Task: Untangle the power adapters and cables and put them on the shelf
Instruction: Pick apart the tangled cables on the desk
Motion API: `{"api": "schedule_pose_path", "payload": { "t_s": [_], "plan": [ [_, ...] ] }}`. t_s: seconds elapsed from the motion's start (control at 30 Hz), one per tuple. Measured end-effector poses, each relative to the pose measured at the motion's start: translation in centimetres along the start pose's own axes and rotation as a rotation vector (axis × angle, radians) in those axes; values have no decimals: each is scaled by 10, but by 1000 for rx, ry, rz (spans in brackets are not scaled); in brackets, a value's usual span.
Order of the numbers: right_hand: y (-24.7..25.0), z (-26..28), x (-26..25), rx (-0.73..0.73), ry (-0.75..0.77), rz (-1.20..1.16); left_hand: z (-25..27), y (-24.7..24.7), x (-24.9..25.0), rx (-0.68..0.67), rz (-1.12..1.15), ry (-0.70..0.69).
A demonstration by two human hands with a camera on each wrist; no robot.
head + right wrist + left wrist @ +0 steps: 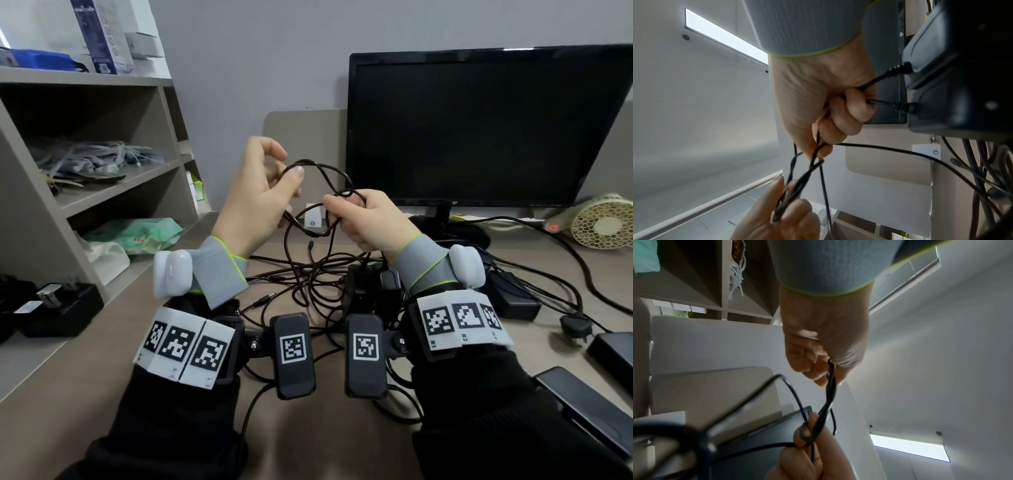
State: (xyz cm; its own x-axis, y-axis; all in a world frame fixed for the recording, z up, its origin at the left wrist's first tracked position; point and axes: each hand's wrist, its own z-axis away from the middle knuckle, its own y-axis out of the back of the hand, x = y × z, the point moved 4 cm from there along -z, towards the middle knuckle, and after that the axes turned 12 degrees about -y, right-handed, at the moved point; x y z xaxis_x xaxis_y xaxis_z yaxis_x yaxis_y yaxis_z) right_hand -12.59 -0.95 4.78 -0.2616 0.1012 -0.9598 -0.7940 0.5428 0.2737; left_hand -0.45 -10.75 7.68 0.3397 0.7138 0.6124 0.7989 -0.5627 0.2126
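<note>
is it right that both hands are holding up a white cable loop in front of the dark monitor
Not quite: the thin cable is black, not white, as the head view shows. Left hand and right hand do hold it looped before the dark flat monitor.

Wall: plain pale grey painted wall (274, 51) behind everything.
Worktop: smooth beige laminate worktop (85, 377), running under the shelf unit on the left.
Shelving: grey-beige open wooden shelf unit (102, 82) with several tiers, standing at the left against the wall.
Divider: low beige rounded-corner partition panel (305, 137) at the worktop's back edge.
Ceiling: white ceiling (941, 353) seen in the wrist views.
Light: long rectangular recessed ceiling lamp (910, 449), lit bright white.
</note>
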Motion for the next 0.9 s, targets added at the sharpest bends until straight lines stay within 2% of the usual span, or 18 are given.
{"api": "schedule_pose_path", "payload": {
  "t_s": [0.07,0.17,0.23,0.3,0.5,0.67,0.73,0.83,0.9],
  "plan": [
    [3,-3,1,77,8,-20,1,-1,5,-29,-58,-68],
    [9,-6,1,205,8,-41,5,-8,2,-200,-203,-78],
    [11,-6,0,226,0,-75,8,-14,-6,-294,-276,-35],
    [10,-5,0,207,-11,-102,9,-16,-12,-316,-310,-17],
    [8,-1,-1,170,-54,-203,6,-16,2,-241,-255,-79],
    [11,0,-3,220,5,-196,4,-11,11,-184,-217,-157],
    [10,2,-3,214,13,-194,3,-5,11,-121,-203,-174],
    [5,2,-5,199,35,-163,2,3,4,-19,-146,-112],
    [4,1,-5,200,39,-142,3,3,0,-3,-71,-50]
  ]
}}
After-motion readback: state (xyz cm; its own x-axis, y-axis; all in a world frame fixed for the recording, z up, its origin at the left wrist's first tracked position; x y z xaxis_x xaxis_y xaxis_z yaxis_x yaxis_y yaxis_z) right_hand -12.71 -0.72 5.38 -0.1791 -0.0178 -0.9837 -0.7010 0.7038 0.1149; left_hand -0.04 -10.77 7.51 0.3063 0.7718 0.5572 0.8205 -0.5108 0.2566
